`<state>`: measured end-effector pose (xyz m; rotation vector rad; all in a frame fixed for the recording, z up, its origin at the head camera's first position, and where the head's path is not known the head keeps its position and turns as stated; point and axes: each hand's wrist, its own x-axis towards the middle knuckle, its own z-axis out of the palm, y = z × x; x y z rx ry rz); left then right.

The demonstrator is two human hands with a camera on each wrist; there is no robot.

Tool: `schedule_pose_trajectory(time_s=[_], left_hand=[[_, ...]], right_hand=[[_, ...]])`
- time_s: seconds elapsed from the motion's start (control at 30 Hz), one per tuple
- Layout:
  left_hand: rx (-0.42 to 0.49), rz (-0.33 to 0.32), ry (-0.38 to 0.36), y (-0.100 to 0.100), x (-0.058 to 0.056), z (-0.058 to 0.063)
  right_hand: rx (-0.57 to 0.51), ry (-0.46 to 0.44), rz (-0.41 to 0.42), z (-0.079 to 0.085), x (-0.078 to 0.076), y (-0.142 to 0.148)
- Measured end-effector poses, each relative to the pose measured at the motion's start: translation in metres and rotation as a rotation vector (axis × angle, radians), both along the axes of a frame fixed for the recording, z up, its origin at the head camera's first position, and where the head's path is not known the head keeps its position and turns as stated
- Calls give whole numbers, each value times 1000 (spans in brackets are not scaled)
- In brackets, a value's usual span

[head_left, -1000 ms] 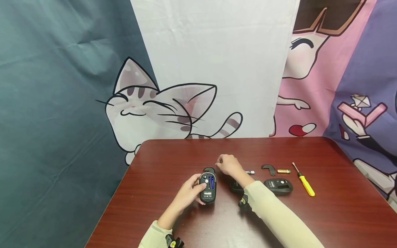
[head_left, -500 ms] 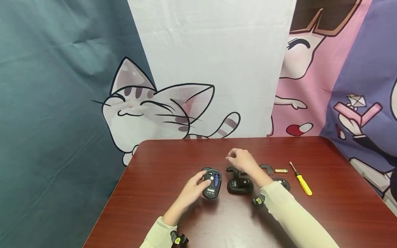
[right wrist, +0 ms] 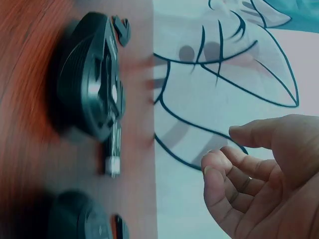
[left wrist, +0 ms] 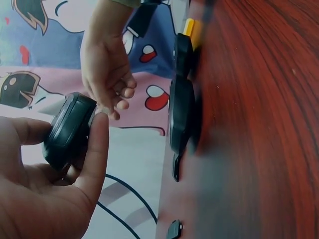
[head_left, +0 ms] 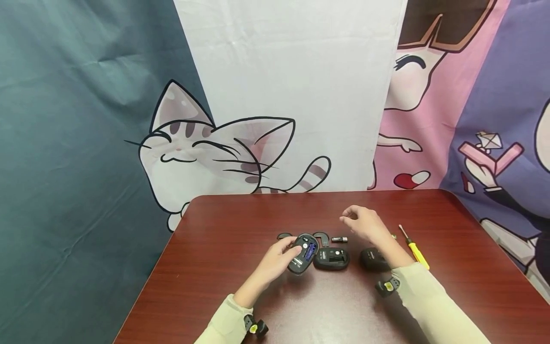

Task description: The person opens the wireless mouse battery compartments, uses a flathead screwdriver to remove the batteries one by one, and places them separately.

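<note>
My left hand (head_left: 275, 262) holds a black computer mouse (head_left: 303, 253) tilted above the table, its underside up and a blue battery (head_left: 310, 251) in the uncovered compartment. In the left wrist view, thumb and fingers grip that mouse (left wrist: 67, 130) by its sides. Nothing is in my right hand (head_left: 365, 225), raised over the table with loosely bent fingers; the right wrist view has a gap between thumb and fingertips. Below and left of it lie a second mouse (head_left: 331, 258), underside up with a vacant battery slot, and a loose battery (head_left: 339, 239).
Two dark battery covers, one curved (head_left: 321, 237) and one partly hidden (head_left: 283, 235), lie behind the mice. A third mouse (head_left: 371, 259) is partly covered by my right forearm. A yellow-handled screwdriver (head_left: 416, 251) lies at the right of the brown table (head_left: 206, 267).
My right hand has moved rightward across the table, uncovering the second mouse and the loose battery. My left hand has brought its mouse slightly right and turned it to a slant.
</note>
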<state>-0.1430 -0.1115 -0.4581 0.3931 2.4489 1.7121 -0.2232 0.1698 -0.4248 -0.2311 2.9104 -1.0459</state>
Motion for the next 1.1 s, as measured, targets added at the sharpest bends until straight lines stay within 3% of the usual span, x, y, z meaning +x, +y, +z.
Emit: schedule_pose_trajectory(time_s=[0.27, 0.5, 0.77, 1.1], left_hand=[[21, -17, 3, 7, -3, 3], [160, -65, -58, 14, -3, 7], [220, -104, -73, 21, -5, 7], [197, -115, -63, 26, -6, 8]], right_hand=[[24, 19, -26, 2, 13, 29], [25, 10, -32, 3, 22, 52], [78, 45, -55, -3, 29, 78], [105, 32, -77, -10, 42, 106]])
